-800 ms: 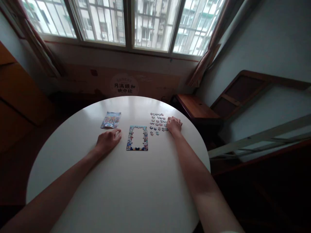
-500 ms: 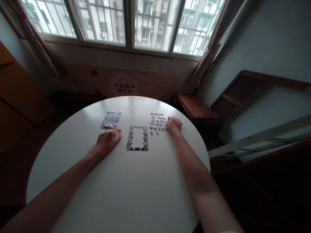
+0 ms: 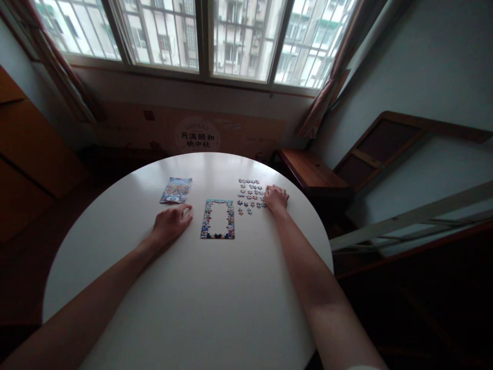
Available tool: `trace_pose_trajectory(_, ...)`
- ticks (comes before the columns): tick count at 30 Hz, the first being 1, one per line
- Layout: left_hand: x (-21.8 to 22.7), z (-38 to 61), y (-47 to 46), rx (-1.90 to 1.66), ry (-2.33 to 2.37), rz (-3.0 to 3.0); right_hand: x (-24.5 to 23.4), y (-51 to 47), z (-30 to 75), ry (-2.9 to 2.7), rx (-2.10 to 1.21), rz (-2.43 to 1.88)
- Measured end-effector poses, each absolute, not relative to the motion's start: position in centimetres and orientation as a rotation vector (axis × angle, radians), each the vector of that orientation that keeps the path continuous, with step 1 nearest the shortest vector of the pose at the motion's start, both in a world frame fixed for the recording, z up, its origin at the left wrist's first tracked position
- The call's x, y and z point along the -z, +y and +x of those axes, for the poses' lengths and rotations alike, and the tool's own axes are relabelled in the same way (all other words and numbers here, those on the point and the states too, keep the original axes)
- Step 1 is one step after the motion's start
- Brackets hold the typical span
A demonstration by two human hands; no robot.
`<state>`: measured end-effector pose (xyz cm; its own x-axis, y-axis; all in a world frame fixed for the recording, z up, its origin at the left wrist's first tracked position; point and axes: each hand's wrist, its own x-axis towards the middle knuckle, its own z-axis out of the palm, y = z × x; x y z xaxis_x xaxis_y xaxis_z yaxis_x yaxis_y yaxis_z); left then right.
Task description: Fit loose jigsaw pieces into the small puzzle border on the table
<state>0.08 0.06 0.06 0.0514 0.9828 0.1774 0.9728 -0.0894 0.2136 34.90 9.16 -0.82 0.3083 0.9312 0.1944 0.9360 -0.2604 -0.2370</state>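
Observation:
A jigsaw frame (image 3: 217,219), only its coloured border assembled, lies in the middle of the round white table (image 3: 200,298). To its right, several loose puzzle pieces (image 3: 249,196) are spread in rows. My right hand (image 3: 276,198) rests on the table at the right edge of those pieces, fingers curled down over them; whether it holds one is hidden. My left hand (image 3: 172,223) lies palm down left of the frame, fingers loosely bent and holding nothing. A colourful picture card (image 3: 176,190) lies just beyond my left hand.
A wooden side table (image 3: 311,172) stands to the right of the table's far edge. A framed wooden panel (image 3: 389,149) leans against the right wall. Windows with curtains run along the far wall, above a cardboard sheet with printed characters (image 3: 197,137).

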Motion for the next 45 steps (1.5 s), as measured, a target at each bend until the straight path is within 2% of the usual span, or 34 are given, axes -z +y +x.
trace_pose_trajectory(45, -0.07, -0.02, 0.01, -0.446, 2.081, 2.251, 0.91, 9.15, 34.85, -1.659, 0.017, -2.252)
